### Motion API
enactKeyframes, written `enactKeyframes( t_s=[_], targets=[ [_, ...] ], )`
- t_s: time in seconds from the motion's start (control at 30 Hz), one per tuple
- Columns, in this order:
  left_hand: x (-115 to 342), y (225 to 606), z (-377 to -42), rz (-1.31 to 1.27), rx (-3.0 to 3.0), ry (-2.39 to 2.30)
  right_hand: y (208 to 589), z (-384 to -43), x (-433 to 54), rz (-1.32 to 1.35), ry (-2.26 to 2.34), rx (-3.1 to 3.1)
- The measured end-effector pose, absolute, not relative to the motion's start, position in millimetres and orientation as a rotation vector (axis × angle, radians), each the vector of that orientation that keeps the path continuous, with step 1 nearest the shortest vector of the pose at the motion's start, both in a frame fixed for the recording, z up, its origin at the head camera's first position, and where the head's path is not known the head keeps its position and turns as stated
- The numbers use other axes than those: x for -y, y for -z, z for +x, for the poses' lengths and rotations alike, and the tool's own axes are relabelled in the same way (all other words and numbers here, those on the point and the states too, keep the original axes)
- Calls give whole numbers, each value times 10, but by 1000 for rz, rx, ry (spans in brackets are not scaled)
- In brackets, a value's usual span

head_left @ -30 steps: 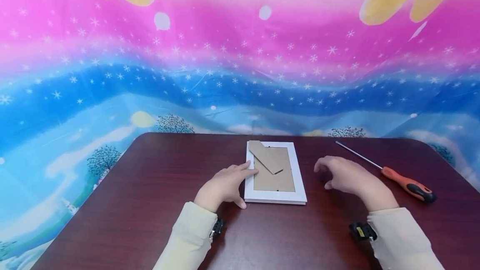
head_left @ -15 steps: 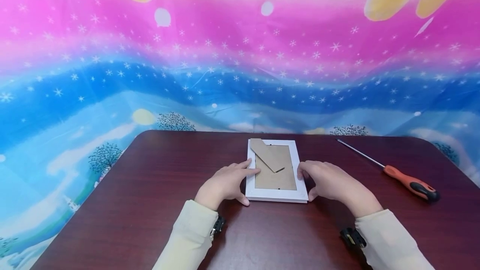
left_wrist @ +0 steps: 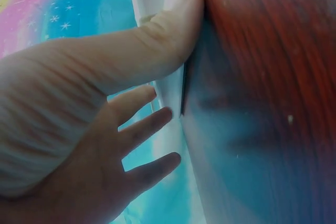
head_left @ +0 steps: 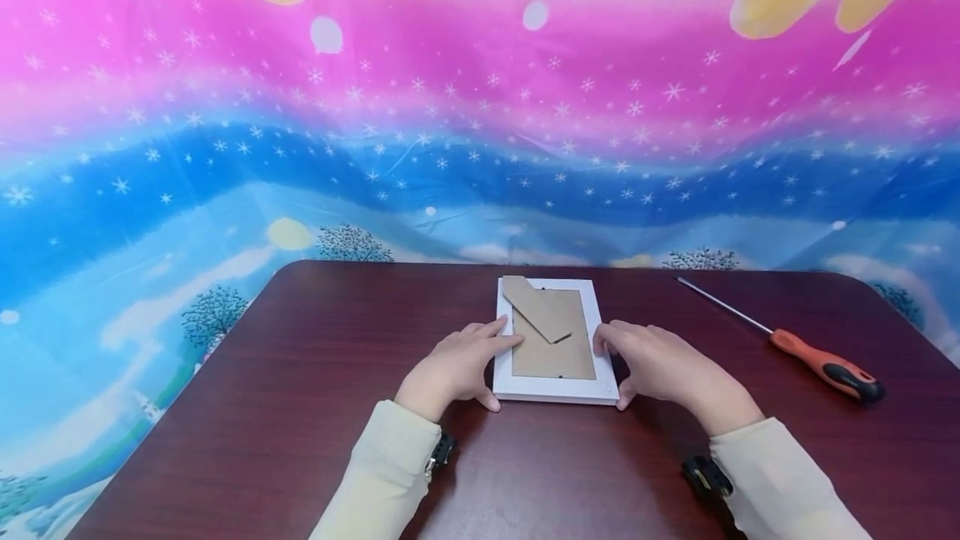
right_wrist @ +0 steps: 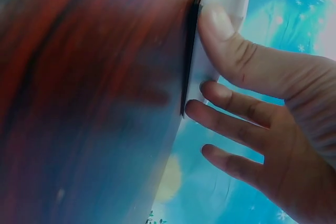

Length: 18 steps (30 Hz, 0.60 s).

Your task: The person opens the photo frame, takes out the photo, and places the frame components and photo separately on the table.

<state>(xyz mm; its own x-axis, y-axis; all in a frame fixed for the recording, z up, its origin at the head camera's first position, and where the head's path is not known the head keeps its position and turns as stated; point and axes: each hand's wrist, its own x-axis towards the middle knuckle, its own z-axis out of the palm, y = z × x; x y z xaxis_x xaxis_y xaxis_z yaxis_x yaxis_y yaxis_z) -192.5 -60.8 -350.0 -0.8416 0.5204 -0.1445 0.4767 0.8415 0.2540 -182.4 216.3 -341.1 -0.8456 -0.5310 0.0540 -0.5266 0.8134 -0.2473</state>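
Observation:
A white picture frame (head_left: 555, 391) lies face down on the table, its brown backing board (head_left: 551, 361) facing up. Across that board slants a brown stand leg (head_left: 536, 311), and small dark tabs show at the board's edges. My left hand (head_left: 459, 361) holds the frame's left side, index finger on top and thumb (left_wrist: 152, 51) against the side near the front corner. On the opposite side my right hand (head_left: 663, 361) grips the right edge with bent fingers, its thumb (right_wrist: 226, 45) at the near right corner. The frame's front is hidden.
An orange and black screwdriver (head_left: 821, 363) lies on the dark red wooden table (head_left: 262, 407), right of my right hand, its shaft pointing to the back left. Behind the table's far edge hangs a patterned cloth (head_left: 480, 107).
My right hand has moved left from beside the frame to take hold of its right edge. My left hand stays at the left side. The frame hardly moves.

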Motion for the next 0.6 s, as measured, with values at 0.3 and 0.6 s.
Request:
enactKeyframes(
  t_s=[0.3,0.6],
  targets=[
    [620,3497,-1908,800,-2826,-335,3390,-1829,-2148,-764,331,-2947],
    [603,3512,-1900,728,-2711,-546,3375,-1819,-2151,-773,294,-2933]
  ],
)
